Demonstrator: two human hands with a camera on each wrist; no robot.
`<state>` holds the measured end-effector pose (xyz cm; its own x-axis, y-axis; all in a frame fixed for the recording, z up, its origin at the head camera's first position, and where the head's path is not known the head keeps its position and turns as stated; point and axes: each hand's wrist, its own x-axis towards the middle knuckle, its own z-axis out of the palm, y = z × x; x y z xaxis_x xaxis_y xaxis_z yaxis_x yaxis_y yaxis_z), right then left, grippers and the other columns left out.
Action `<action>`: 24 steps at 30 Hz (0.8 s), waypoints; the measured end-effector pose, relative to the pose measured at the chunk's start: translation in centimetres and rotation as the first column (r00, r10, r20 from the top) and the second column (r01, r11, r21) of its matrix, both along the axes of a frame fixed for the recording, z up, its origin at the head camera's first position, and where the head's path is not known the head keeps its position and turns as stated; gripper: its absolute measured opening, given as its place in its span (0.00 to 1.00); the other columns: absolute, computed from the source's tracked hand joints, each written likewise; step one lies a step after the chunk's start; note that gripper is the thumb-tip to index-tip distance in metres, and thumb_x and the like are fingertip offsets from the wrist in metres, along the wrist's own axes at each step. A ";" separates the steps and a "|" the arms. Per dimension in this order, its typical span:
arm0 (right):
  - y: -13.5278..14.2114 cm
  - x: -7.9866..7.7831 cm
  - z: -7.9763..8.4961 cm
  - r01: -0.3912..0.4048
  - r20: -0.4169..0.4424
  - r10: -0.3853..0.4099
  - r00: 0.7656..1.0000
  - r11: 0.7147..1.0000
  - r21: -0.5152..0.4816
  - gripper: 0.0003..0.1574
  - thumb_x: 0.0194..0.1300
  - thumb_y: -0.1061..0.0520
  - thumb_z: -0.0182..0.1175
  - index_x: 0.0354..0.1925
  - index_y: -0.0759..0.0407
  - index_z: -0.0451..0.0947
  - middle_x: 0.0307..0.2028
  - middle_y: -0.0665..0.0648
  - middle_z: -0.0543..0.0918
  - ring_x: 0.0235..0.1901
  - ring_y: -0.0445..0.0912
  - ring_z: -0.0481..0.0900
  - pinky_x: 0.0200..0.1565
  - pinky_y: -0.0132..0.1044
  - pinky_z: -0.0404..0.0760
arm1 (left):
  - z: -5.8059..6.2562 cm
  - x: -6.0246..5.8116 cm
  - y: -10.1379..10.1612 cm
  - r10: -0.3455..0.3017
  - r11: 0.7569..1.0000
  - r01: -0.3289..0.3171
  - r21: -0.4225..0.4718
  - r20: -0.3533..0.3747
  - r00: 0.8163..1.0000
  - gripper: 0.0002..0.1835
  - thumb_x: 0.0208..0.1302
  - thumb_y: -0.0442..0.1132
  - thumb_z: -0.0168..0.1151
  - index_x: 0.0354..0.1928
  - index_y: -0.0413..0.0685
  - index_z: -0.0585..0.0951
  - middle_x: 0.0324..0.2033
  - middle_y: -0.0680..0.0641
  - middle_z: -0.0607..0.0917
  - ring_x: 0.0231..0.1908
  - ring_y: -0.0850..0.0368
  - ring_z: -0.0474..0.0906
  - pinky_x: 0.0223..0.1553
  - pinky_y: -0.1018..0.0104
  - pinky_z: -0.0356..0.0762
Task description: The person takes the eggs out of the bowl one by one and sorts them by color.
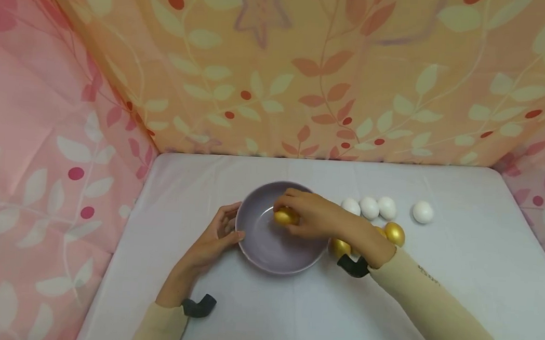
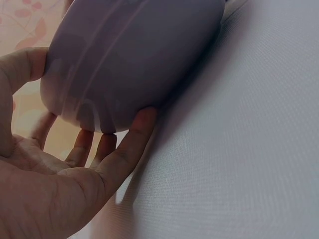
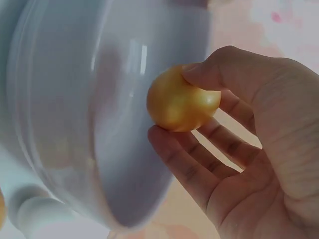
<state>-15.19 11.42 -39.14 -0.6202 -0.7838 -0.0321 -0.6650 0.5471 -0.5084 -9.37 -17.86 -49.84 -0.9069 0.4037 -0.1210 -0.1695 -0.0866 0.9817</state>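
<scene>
A round purple bowl (image 1: 267,250) stands on the white table. My left hand (image 1: 213,239) holds it at its left side, with the thumb at the rim and fingertips against the outer wall; the left wrist view shows them touching the bowl (image 2: 134,55). Over the inside of the bowl, my right hand (image 1: 314,214) pinches a shiny golden egg (image 1: 286,216) between thumb and fingers. In the right wrist view this egg (image 3: 177,102) appears in front of the bowl's inner wall. Whether it touches the bowl I cannot tell.
Right of the bowl lie several white eggs (image 1: 369,208), one white egg (image 1: 423,212) apart from the others. Golden eggs (image 1: 394,233) lie nearer, partly hidden under the right forearm. Patterned cloth (image 1: 269,76) hangs behind the table (image 1: 254,314) and at both sides.
</scene>
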 end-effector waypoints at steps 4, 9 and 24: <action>1.4 0.7 0.0 0.078 0.040 -0.074 0.996 0.991 -0.106 0.26 0.63 0.62 0.70 0.59 0.53 0.80 0.52 0.51 0.82 0.46 0.44 0.80 0.51 0.42 0.86 | -0.1 0.1 0.0 -0.001 1.000 0.001 0.001 -0.002 1.000 0.42 0.72 0.32 0.65 0.81 0.54 0.56 0.79 0.43 0.60 0.80 0.40 0.56 0.61 0.65 0.80; 2.6 1.3 -0.2 0.115 0.083 -0.100 0.992 0.973 -0.202 0.27 0.64 0.62 0.69 0.61 0.54 0.80 0.54 0.50 0.82 0.52 0.44 0.82 0.52 0.40 0.87 | 0.1 0.2 -0.1 0.023 1.000 -0.023 0.011 -0.007 1.000 0.42 0.71 0.32 0.66 0.81 0.55 0.57 0.79 0.44 0.61 0.78 0.44 0.59 0.60 0.64 0.81; 7.8 3.6 -1.6 0.373 0.237 -0.295 0.926 0.817 -0.439 0.27 0.66 0.62 0.73 0.61 0.51 0.79 0.57 0.52 0.83 0.56 0.47 0.82 0.54 0.33 0.87 | 0.1 0.3 0.1 0.012 1.000 -0.013 0.017 0.003 1.000 0.42 0.70 0.31 0.65 0.81 0.54 0.57 0.80 0.43 0.60 0.80 0.41 0.56 0.61 0.63 0.81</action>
